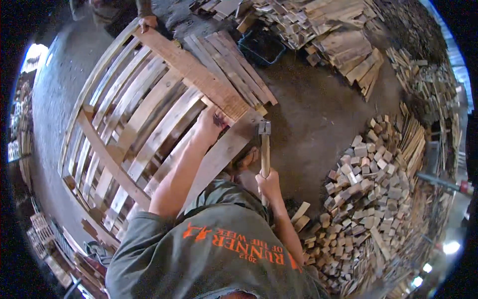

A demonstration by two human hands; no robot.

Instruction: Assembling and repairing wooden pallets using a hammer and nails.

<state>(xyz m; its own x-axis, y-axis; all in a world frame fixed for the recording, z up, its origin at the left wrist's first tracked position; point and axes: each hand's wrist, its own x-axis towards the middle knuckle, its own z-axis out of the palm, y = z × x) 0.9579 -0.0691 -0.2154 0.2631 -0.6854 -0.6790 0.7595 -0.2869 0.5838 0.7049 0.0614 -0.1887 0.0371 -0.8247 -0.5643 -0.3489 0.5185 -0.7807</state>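
A large wooden pallet (134, 124) lies tilted in front of me, with long slats and a broad cross plank (194, 70) on top. My left hand (211, 122) presses flat on the near end of that plank. My right hand (269, 182) grips the wooden handle of a hammer (264, 144). The hammer's metal head sits at the pallet's near corner. At the far end, another person's hand (148, 22) holds the pallet's top edge.
A heap of small wood blocks (368, 169) lies to the right on the concrete floor. Stacked planks (343, 45) and a black crate (261, 45) stand beyond. Loose boards (234, 65) lean beside the pallet. More pallets (50, 239) are piled at lower left.
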